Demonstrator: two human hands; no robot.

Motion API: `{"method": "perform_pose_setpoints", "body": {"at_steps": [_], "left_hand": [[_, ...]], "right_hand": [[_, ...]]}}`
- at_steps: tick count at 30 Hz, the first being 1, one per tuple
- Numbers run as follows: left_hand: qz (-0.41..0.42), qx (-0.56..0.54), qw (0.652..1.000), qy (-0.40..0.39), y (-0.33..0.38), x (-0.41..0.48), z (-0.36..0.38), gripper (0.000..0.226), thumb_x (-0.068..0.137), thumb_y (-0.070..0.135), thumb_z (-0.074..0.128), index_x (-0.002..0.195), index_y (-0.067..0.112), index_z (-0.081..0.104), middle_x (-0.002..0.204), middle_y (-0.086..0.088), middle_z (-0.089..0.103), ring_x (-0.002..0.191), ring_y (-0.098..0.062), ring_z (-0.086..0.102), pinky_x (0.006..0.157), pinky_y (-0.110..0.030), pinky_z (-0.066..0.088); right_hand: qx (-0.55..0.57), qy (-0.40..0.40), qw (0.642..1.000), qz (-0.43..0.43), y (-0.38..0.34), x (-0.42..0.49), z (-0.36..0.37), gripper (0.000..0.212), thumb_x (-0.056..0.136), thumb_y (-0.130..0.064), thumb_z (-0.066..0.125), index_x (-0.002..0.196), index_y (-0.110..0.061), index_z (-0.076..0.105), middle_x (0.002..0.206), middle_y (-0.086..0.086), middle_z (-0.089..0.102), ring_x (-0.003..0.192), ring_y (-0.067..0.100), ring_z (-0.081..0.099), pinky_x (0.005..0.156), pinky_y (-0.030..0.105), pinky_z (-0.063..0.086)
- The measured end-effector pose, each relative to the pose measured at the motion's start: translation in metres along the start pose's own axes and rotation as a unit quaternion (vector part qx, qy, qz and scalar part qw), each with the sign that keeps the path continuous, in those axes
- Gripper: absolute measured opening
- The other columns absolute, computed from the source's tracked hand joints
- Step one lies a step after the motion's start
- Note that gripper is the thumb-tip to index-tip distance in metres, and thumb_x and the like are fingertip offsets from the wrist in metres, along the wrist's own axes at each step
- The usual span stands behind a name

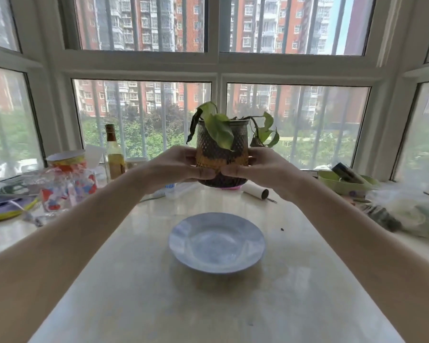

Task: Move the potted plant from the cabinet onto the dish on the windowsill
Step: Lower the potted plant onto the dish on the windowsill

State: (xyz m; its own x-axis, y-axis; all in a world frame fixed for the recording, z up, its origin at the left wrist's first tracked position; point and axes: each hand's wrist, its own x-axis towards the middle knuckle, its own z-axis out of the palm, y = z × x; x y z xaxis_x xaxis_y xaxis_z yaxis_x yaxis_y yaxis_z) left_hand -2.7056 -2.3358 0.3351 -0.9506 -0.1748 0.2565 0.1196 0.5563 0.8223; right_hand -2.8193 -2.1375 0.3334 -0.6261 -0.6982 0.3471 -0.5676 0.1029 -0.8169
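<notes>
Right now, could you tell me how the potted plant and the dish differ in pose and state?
The potted plant is held upright by both hands, left hand and right hand; the dish lies untouched on the windowsill. The pot is tall and textured, the dish low, smooth and empty.

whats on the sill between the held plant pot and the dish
Nothing: in the head view the potted plant, clasped by the left hand and right hand, is held beyond the dish. The windowsill between them is bare.
</notes>
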Motion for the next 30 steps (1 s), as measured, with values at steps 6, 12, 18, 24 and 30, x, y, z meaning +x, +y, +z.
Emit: {"method": "perform_pose_setpoints", "body": {"at_steps": [6,12,18,24,30], "left_hand": [[0.004,0.017,1.0,0.014,-0.047,-0.003,0.016,0.056,0.076,0.02,0.081,0.128,0.007,0.065,0.123,-0.011,0.073,0.113,-0.022,0.07,0.099,-0.033,0.055],[0.001,0.025,1.0,0.001,-0.07,-0.012,0.03,0.085,0.053,0.043,0.086,0.127,0.008,0.065,0.124,-0.011,0.072,0.114,-0.023,0.07,0.098,-0.034,0.056],[-0.003,0.038,0.999,-0.021,-0.07,-0.025,0.04,0.042,0.082,0.003,0.074,0.123,0.0,0.067,0.119,-0.013,0.074,0.11,-0.018,0.07,0.08,-0.013,0.056],[-0.009,0.052,0.998,-0.029,-0.08,-0.04,0.052,0.042,0.083,0.007,0.075,0.123,-0.003,0.068,0.119,-0.013,0.074,0.113,-0.024,0.07,0.102,-0.03,0.052],[-0.054,0.062,0.996,-0.037,-0.084,-0.051,0.054,0.038,0.085,0.008,0.073,0.12,-0.007,0.067,0.119,-0.016,0.073,0.113,-0.027,0.07,0.09,-0.021,0.058]], "right_hand": [[-0.006,-0.013,1.0,-0.009,0.036,-0.006,0.022,0.042,0.078,-0.026,0.084,0.115,-0.008,0.076,0.108,0.006,0.078,0.085,0.011,0.071,0.068,0.01,0.057],[0.0,-0.015,1.0,0.009,0.064,-0.013,0.038,0.049,0.069,-0.034,0.089,0.111,-0.011,0.078,0.109,0.007,0.079,0.106,0.024,0.073,0.098,0.037,0.057],[-0.003,-0.036,0.999,0.009,0.076,-0.025,0.042,0.047,0.072,-0.027,0.088,0.111,-0.005,0.076,0.109,0.01,0.079,0.108,0.027,0.072,0.103,0.043,0.055],[-0.032,-0.045,0.998,0.02,0.086,-0.037,0.052,0.066,0.045,-0.054,0.094,0.094,-0.013,0.078,0.105,0.006,0.08,0.106,0.024,0.073,0.103,0.04,0.055],[-0.026,-0.072,0.997,0.03,0.087,-0.043,0.063,0.062,0.06,-0.037,0.093,0.11,-0.005,0.075,0.11,0.008,0.079,0.109,0.026,0.072,0.102,0.043,0.055]]}}
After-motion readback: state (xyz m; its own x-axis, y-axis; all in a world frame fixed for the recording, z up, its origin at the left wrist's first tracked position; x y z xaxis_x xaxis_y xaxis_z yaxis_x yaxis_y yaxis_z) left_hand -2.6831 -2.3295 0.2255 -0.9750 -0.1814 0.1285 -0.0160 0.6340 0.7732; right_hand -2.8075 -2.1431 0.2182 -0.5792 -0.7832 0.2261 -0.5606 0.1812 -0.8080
